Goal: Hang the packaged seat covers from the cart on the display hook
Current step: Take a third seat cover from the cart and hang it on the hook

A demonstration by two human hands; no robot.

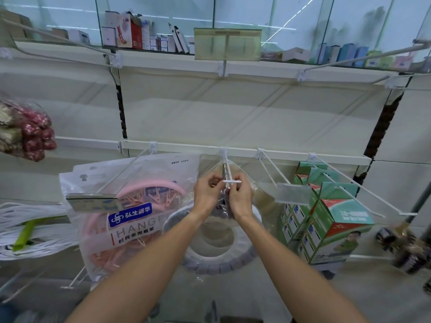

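Observation:
A packaged seat cover (217, 250), a white and grey ring in a clear plastic bag, hangs below my hands in the middle of the view. My left hand (207, 191) and my right hand (240, 194) both pinch the top of its bag at the tip of the white display hook (227, 170), which sticks out from the shelf rail. The hook's short crossbar shows between my fingers. Whether the bag's hole is over the hook is hidden by my fingers. The cart is out of view.
A bag of pink clothes hangers (130, 213) hangs on the hook to the left. Green and white boxes (326, 220) hang on hooks to the right, beside a clear price tag holder (293, 193). Bare hooks jut out above. Red and gold packs (25, 131) sit far left.

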